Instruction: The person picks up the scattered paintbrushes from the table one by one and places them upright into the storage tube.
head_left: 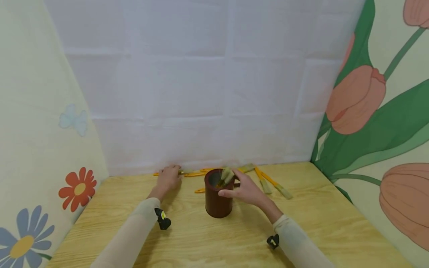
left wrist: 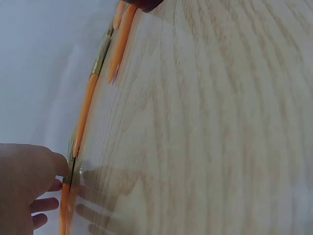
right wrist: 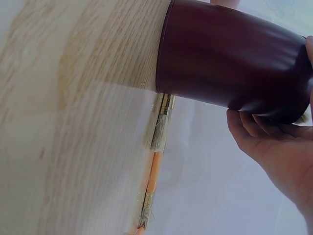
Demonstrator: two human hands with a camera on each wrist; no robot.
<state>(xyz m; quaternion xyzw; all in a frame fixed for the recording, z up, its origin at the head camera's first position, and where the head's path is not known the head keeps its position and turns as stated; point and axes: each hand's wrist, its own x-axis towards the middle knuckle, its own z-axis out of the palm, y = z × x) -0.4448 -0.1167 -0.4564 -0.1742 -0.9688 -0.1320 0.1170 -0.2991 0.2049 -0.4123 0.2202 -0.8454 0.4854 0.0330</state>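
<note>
A dark red cup [head_left: 218, 199] stands mid-table with brush heads [head_left: 227, 175] sticking out of its mouth. My right hand [head_left: 244, 190] holds the cup at its rim, thumb on the near side and fingers on the far side; the right wrist view shows those fingers [right wrist: 254, 132] curled against the cup [right wrist: 230, 63]. My left hand [head_left: 169, 178] rests at the table's back edge on an orange-handled brush [head_left: 187, 172]. In the left wrist view my left hand's fingertips [left wrist: 61, 165] pinch that brush [left wrist: 87, 105] at its metal ferrule.
More orange-handled brushes [head_left: 273, 184] lie on the wooden table [head_left: 214, 242] behind and right of the cup, two of them in line along the back edge [right wrist: 159, 129]. A white cloth wall [head_left: 201, 93] closes the back; flowered panels stand left and right.
</note>
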